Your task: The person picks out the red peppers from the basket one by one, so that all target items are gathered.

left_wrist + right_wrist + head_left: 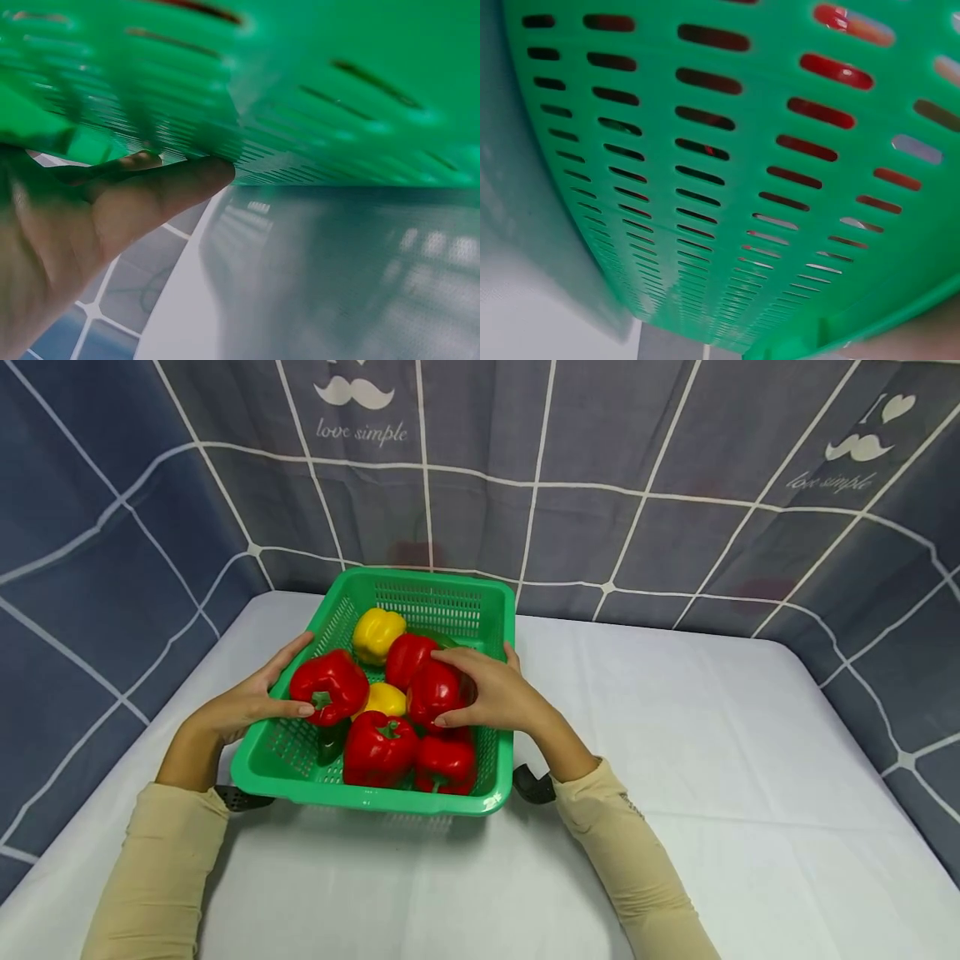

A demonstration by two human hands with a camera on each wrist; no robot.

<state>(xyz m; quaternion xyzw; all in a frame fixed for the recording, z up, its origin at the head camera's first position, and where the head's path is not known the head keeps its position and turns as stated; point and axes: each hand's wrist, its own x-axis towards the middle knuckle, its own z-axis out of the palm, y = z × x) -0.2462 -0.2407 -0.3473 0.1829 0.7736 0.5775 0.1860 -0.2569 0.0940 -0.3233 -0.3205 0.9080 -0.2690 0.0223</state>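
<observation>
A green slotted basket (pixel 285 789) holds several red bell peppers and yellow ones. My left hand (pixel 251 693) grips its left rim, the thumb inside against a red bell pepper (pixel 333 681). In the left wrist view, fingers (pixel 172 191) lie along the basket's outer wall (pixel 300 135). My right hand (pixel 498 693) reaches over the right rim, thumb and forefinger curved around another red bell pepper (pixel 433 692). Behind it, one fingertip shows at the rim. In the right wrist view, the outer wall (pixel 656 247) fills most of the picture, the hand (pixel 915 337) at the lower right.
A white-covered table (pixel 675 760) spreads under the basket and to its right. A grey checked curtain (pixel 480 527) stands along the back and sides. Inside the basket lie a yellow bell pepper (pixel 377 635) near the back and a dark green vegetable (pixel 330 743) near the left.
</observation>
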